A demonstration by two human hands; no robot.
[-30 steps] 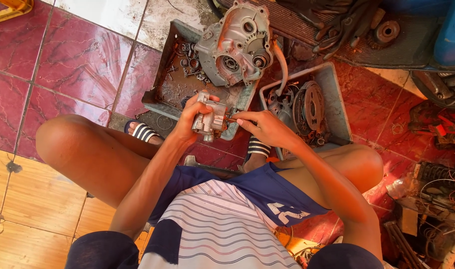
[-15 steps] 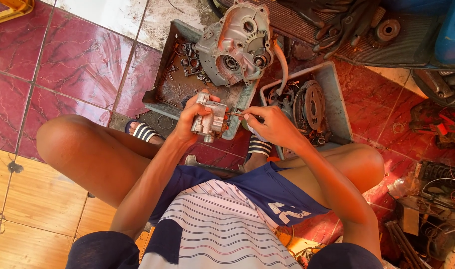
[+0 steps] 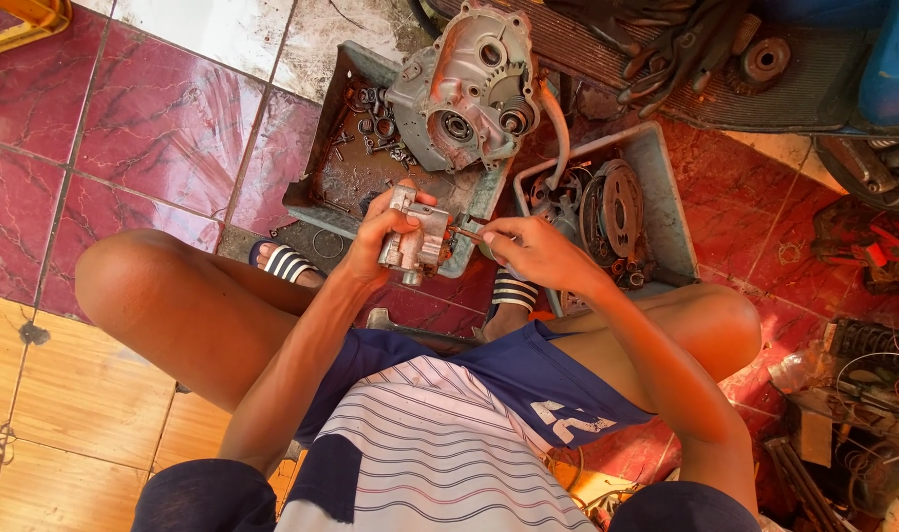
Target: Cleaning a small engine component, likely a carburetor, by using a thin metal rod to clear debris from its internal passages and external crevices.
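Both hands raised between the knees — left hand (image 3: pixel 385 232) cupped closed, right hand (image 3: pixel 528 251) in a fingertip pinch.

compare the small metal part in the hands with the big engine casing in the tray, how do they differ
The small metal part is compact and blocky; the engine casing is far larger, with round bearing holes. The part is held up in the left hand, with the right hand at its side; the casing lies in the tray. Both are grey, grimy metal.

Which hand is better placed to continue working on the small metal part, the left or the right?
Right. The right hand already has a thin tool at the small metal part, while the left hand is occupied gripping that part.
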